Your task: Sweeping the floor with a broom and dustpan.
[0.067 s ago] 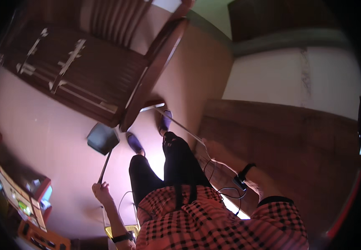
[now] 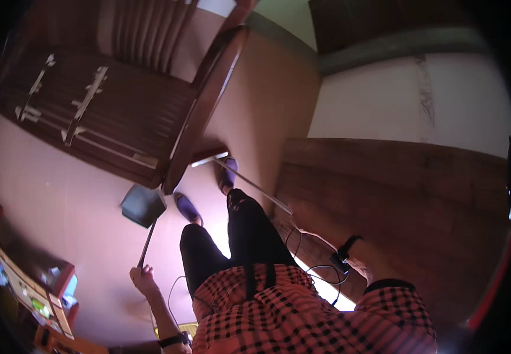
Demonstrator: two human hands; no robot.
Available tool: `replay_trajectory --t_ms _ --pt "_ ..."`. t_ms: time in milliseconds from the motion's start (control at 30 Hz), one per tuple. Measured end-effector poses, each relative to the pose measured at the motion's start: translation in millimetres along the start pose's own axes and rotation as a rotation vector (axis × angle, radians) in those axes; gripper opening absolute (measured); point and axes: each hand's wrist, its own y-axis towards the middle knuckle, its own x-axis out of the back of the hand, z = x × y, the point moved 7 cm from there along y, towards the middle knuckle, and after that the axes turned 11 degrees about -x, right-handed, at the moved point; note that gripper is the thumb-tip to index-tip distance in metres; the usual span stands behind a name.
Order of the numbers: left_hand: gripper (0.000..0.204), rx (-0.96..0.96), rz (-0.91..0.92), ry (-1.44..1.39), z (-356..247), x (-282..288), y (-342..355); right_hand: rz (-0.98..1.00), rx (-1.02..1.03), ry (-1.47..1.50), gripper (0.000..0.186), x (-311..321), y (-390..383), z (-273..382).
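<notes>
My left hand (image 2: 145,279) is closed round the long thin handle of a dark grey dustpan (image 2: 143,205). The pan rests low by the corner of the wooden bench, left of my feet. My right hand (image 2: 303,217) is closed round the pole of a broom (image 2: 249,184). A wide flat head with a pale edge is at the pole's far end, beside the bench leg and in front of my right slipper. The bristles are hard to make out in the shade.
A dark wooden bench (image 2: 131,106) with pale tape strips stands ahead. At the right is a brown wooden panel (image 2: 373,194) below a pale wall (image 2: 367,106). A low table (image 2: 22,283) with small things on it stands at the left. Loose cables (image 2: 326,268) hang by my right arm.
The view has shifted slightly, so the bench sits further left and lower. The broom head has moved a little left, while both hands keep their hold.
</notes>
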Motion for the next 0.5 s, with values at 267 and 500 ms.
replay_trajectory --t_ms 267,500 --pt "0.020 0.157 0.017 0.010 13.0 -8.8 -6.9 0.001 -0.386 0.595 0.009 -62.8 -29.7 -84.9" --pt "0.024 0.303 0.191 0.077 17.7 -34.0 -13.8 -0.150 -0.552 1.369 0.014 11.6 139.3 -179.8"
